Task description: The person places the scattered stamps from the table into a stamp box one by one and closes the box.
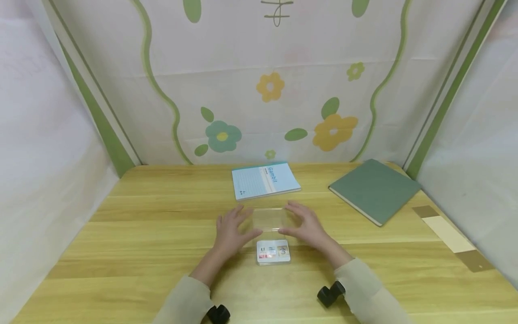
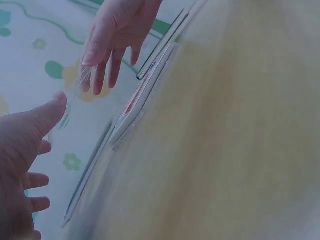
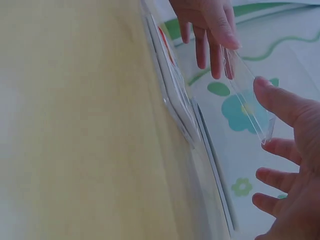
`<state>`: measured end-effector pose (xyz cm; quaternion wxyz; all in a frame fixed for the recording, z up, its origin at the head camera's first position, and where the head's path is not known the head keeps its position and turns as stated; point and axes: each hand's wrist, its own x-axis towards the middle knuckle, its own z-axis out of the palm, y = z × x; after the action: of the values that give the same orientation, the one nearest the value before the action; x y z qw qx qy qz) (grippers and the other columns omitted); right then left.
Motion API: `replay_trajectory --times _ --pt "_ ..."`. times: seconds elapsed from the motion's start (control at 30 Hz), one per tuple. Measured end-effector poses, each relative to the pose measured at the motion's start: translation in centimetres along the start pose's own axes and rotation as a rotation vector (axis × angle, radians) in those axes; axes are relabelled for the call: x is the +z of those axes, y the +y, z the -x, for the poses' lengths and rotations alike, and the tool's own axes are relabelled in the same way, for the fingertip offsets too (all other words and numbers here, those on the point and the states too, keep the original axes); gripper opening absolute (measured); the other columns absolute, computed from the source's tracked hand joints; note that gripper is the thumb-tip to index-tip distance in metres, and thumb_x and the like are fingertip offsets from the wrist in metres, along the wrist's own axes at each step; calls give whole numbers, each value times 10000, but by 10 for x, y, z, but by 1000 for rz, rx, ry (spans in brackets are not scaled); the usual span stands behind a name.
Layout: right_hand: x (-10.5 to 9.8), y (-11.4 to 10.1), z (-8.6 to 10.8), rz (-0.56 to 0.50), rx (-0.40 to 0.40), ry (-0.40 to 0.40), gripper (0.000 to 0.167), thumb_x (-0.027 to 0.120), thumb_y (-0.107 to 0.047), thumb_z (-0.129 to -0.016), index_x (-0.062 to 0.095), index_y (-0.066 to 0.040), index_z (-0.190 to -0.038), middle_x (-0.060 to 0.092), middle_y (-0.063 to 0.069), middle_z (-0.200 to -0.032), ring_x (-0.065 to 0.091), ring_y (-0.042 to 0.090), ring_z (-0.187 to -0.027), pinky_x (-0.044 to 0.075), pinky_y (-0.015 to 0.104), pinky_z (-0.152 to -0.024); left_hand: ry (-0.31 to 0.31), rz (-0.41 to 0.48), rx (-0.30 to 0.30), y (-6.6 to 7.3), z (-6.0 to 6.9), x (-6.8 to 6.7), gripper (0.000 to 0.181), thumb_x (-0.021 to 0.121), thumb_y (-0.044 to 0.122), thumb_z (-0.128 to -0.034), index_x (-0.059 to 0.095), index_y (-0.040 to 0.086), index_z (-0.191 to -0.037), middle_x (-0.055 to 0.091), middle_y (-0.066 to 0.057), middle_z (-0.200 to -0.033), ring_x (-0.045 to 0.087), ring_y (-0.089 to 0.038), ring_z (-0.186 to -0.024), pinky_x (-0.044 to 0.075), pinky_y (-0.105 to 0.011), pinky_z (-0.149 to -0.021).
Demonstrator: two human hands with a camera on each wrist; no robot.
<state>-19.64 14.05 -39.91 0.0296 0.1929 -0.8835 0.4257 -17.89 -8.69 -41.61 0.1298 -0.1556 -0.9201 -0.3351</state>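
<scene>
Between the two hands, a clear plastic lid (image 1: pixel 268 219) is held above the table. My left hand (image 1: pixel 231 230) pinches its left end with thumb and forefinger, and my right hand (image 1: pixel 308 228) pinches its right end the same way. In the right wrist view, the clear lid (image 3: pixel 247 102) hangs tilted between the thumbs, and the other right-hand fingers spread apart beneath. Nearer the body, a pack of cards (image 1: pixel 267 251) with a white, printed top card lies flat in a clear tray. Seen edge-on in the left wrist view, the card pack (image 2: pixel 137 102) is apart from both hands.
Behind the hands lies a light-blue notebook (image 1: pixel 265 181) marked "Gambit". A dark green hardcover book (image 1: pixel 375 191) rests at the back right of the wooden table (image 1: pixel 154 234). Flower-patterned white curtains (image 1: pixel 247 54) close off the back and sides.
</scene>
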Motion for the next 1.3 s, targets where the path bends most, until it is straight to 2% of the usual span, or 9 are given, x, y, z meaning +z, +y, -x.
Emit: replay_trajectory --times 0.17,0.33,0.43,0.6,0.77,0.9,1.3 --pt "-1 -7 16 -68 11 -31 698 735 -352 -648 476 -44 -1218 349 131 -1320 264 323 -1209 196 528 -936 -62 23 34 7 12 -8 696 564 567 -717 479 111 -1237 345 -144 -1318 267 -333 -1200 53 -598 -920" --pt "5 -8 30 -73 -18 -34 683 740 -338 -646 489 -31 -1202 387 136 -1290 298 326 -1189 216 526 -930 -96 6 53 9 25 -12 709 566 590 -692 511 107 -1209 368 -131 -1306 282 -331 -1196 64 -603 -915" --pt "9 -4 38 -24 -52 -30 679 735 -359 -645 501 -27 -1189 420 133 -1262 327 328 -1167 213 529 -927 -101 -11 53 9 33 -10 698 592 579 -674 519 127 -1201 376 -117 -1305 281 -339 -1197 56 -604 -916" --pt "15 1 48 79 -79 3 678 739 -401 -616 529 -63 -1164 447 121 -1239 347 320 -1153 97 574 -927 -105 -27 38 9 43 -4 678 592 588 -670 537 150 -1185 395 -112 -1293 280 -347 -1195 49 -608 -913" --pt "19 4 53 124 -71 27 664 760 -401 -574 559 -91 -1125 450 127 -1232 342 319 -1157 16 591 -921 -80 -62 61 8 47 1 657 602 595 -650 570 166 -1146 425 -129 -1264 302 -366 -1175 74 -627 -896" --pt "21 8 54 159 -79 21 670 761 -431 -550 570 -109 -1106 449 117 -1230 337 305 -1161 -8 582 -925 -85 -105 76 8 48 3 654 607 601 -637 585 167 -1127 426 -136 -1261 293 -374 -1177 86 -628 -891" --pt "22 12 54 222 -102 2 664 744 -461 -562 558 -113 -1097 434 108 -1238 312 306 -1172 -8 590 -917 -102 -145 50 8 50 7 662 616 594 -634 569 178 -1147 402 -131 -1281 257 -363 -1200 69 -600 -915"
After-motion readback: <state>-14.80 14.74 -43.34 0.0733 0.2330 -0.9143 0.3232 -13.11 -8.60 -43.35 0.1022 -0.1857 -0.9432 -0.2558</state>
